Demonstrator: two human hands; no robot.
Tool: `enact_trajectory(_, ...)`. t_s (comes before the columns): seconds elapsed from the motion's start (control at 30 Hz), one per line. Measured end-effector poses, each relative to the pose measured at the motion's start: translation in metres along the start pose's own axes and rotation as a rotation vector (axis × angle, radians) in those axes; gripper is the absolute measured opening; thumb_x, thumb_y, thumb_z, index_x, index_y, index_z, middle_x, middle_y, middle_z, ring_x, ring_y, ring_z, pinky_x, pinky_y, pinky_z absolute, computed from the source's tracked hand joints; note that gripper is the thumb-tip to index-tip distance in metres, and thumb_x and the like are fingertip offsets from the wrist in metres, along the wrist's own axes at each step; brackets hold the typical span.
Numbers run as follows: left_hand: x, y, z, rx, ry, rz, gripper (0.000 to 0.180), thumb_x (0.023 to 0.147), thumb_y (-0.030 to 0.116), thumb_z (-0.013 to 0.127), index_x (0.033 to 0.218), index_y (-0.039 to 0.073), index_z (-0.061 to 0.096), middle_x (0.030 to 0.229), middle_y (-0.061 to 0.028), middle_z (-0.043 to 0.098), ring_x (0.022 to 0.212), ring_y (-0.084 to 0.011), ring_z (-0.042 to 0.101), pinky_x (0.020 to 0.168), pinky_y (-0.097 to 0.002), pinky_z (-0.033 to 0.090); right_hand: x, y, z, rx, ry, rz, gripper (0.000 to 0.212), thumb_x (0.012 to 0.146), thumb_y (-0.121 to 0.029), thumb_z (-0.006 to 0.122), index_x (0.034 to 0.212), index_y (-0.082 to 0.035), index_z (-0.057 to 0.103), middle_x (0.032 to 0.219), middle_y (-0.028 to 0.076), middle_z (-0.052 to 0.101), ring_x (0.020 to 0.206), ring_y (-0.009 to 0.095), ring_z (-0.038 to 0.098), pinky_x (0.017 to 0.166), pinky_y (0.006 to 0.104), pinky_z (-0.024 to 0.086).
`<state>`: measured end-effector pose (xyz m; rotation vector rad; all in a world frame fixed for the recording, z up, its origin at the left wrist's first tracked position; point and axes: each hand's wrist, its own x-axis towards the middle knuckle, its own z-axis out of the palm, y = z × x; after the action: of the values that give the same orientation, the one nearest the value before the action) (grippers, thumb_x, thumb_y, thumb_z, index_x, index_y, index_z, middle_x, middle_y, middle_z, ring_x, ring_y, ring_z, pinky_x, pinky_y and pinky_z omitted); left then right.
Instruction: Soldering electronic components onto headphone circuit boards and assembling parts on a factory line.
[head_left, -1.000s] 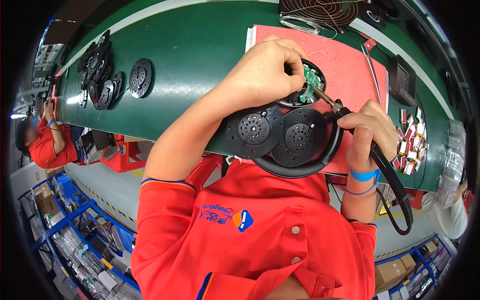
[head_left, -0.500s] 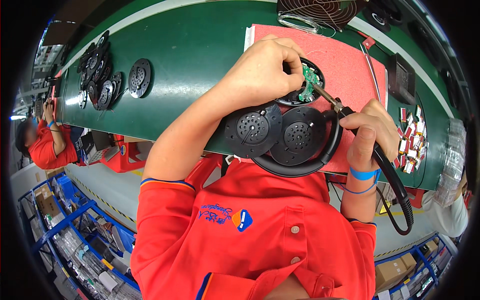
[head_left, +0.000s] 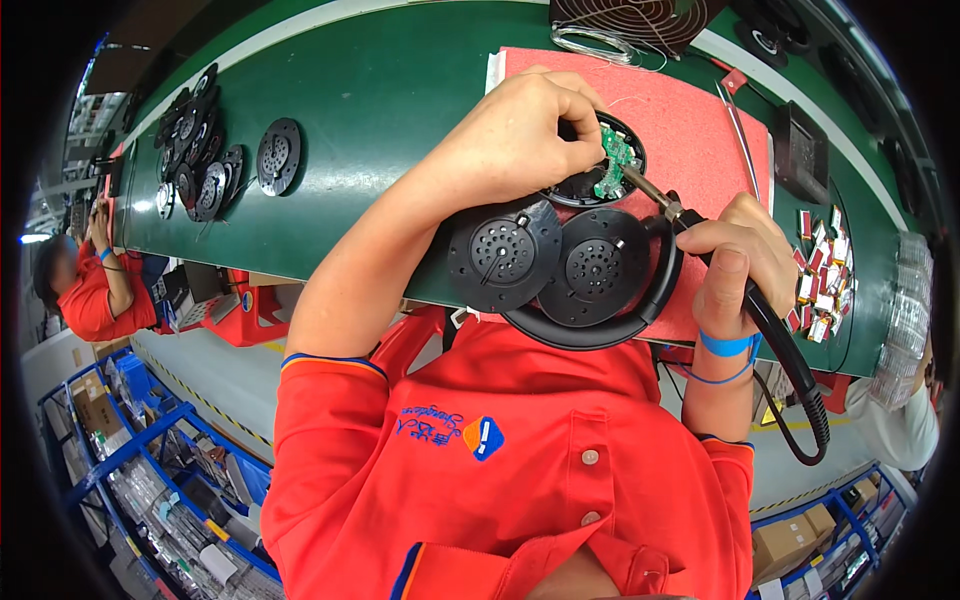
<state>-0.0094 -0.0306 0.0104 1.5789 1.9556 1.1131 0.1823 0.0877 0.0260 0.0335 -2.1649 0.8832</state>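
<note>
The left hand covers most of the open earcup at 12 o'clock, its fingers pinching a small green circuit board whose lower edge is hard to make out; the right hand at 3 o'clock has its fingers pressed around a soldering iron, tip at the board, cord cut off behind the wrist. 2 black speaker discs of the headphones sit at centre on the red mat; a pile of black discs lies at 10 o'clock on the green surface, small red parts at 3 o'clock.
</note>
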Motion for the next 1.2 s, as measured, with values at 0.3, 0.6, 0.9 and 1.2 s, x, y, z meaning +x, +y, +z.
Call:
enact_trajectory(0.3, 0.0031, -0.0021, -0.0022, 0.009, -0.009, 0.070, 0.010, 0.070, 0.008, 0.065, 0.074, -0.001, 0.066, 0.091, -0.0108, 0.064, 0.087, -0.0272, 0.059, 0.079, -0.0344, 0.047, 0.0001, 0.0005, 0.0020, 0.006, 0.023, -0.015, 0.024, 0.087, -0.017, 0.057, 0.070, -0.003, 0.063, 0.055, 0.005, 0.056, 0.046, 0.017, 0.044, 0.044, 0.0288, 0.034)
enact_trajectory(0.6, 0.0029, -0.0004, -0.0023, 0.019, -0.029, 0.094, 0.012, 0.077, 0.009, 0.066, 0.080, -0.002, 0.066, 0.101, -0.0096, 0.065, 0.091, -0.0220, 0.060, 0.082, -0.0316, 0.046, -0.0012, -0.0001, -0.0013, 0.013, 0.037, -0.021, 0.025, 0.088, -0.017, 0.055, 0.069, -0.003, 0.062, 0.056, 0.005, 0.056, 0.046, 0.017, 0.044, 0.044, 0.0289, 0.033)
enact_trajectory(0.9, 0.0025, -0.0001, 0.0041, -0.089, 0.023, 0.051, 0.010, 0.075, 0.008, 0.063, 0.078, -0.001, 0.063, 0.101, -0.0087, 0.065, 0.089, -0.0174, 0.059, 0.081, -0.0293, 0.046, -0.0015, 0.0003, -0.0019, 0.014, 0.068, -0.025, 0.026, 0.089, -0.017, 0.054, 0.068, -0.002, 0.061, 0.057, 0.006, 0.057, 0.046, 0.017, 0.044, 0.044, 0.0290, 0.033)
enact_trajectory(1.2, 0.0019, -0.0019, 0.0013, -0.173, 0.014, -0.031, 0.009, 0.076, 0.008, 0.064, 0.079, -0.001, 0.063, 0.102, -0.0084, 0.064, 0.087, -0.0129, 0.058, 0.079, -0.0264, 0.046, -0.0029, 0.0013, -0.0032, 0.012, 0.074, -0.040, 0.026, 0.089, -0.016, 0.055, 0.069, -0.002, 0.061, 0.057, 0.005, 0.057, 0.046, 0.017, 0.044, 0.044, 0.0289, 0.033)
